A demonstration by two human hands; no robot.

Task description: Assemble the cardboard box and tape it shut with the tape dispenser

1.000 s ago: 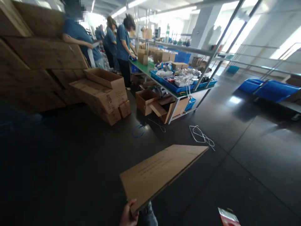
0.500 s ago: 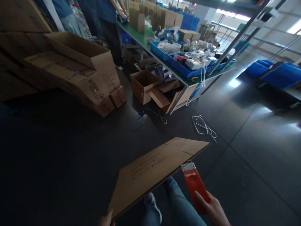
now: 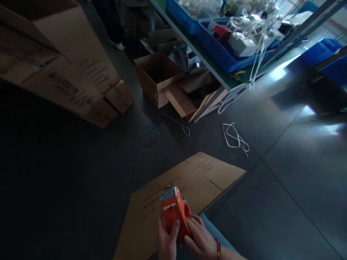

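Note:
Both hands meet at the bottom middle on an orange tape dispenser (image 3: 173, 211). My left hand (image 3: 167, 241) grips its near left side with the thumb up on the body. My right hand (image 3: 200, 240), with a red band at the wrist, holds its right side. Under the dispenser a flattened cardboard box (image 3: 189, 180) lies spread in front of me, with printed text on its panels and a flap at the far right. Whether it rests on my lap or on the floor I cannot tell.
Large cardboard boxes (image 3: 67, 76) are stacked at the left. An open box (image 3: 155, 74) and cardboard scraps sit under a green-topped workbench (image 3: 217, 68) carrying blue bins (image 3: 217, 47). White strapping loops (image 3: 234, 135) and a blue loop (image 3: 150, 131) lie on the dark floor.
The view tilted down. My left hand let go of the cardboard's edge and joined my right hand on the orange dispenser, which moved left over the flattened box.

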